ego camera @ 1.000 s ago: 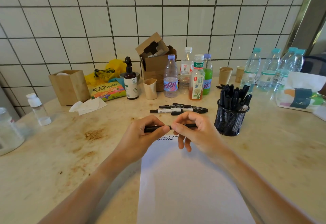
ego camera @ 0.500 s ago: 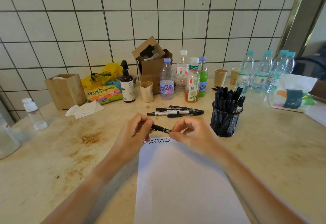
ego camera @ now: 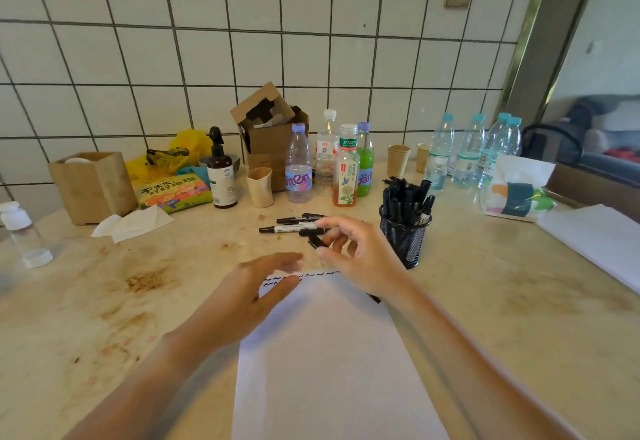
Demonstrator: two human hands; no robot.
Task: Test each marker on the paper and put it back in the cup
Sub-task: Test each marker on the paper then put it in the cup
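Note:
A white sheet of paper (ego camera: 329, 353) lies in front of me, with black squiggle lines (ego camera: 313, 274) along its top edge. My right hand (ego camera: 360, 259) is closed around a black marker (ego camera: 314, 242); one end pokes out past my fingers and the other shows under my wrist. My left hand (ego camera: 249, 294) rests flat on the paper's top left corner, fingers spread, holding nothing I can see. The black mesh cup (ego camera: 406, 244), full of black markers, stands just right of my right hand. Three loose markers (ego camera: 289, 228) lie on the table behind my hands.
Bottles (ego camera: 298, 166), a cardboard box (ego camera: 273, 134), paper cups (ego camera: 398, 159) and a brown pump bottle (ego camera: 221, 173) line the tiled wall. A wooden box (ego camera: 91, 186) and tissues sit at left, water bottles (ego camera: 467, 152) and a tissue pack (ego camera: 516, 190) at right.
Both hands held the marker together before. Now my left hand has let go and dropped flat onto the paper, while my right hand keeps the marker alone.

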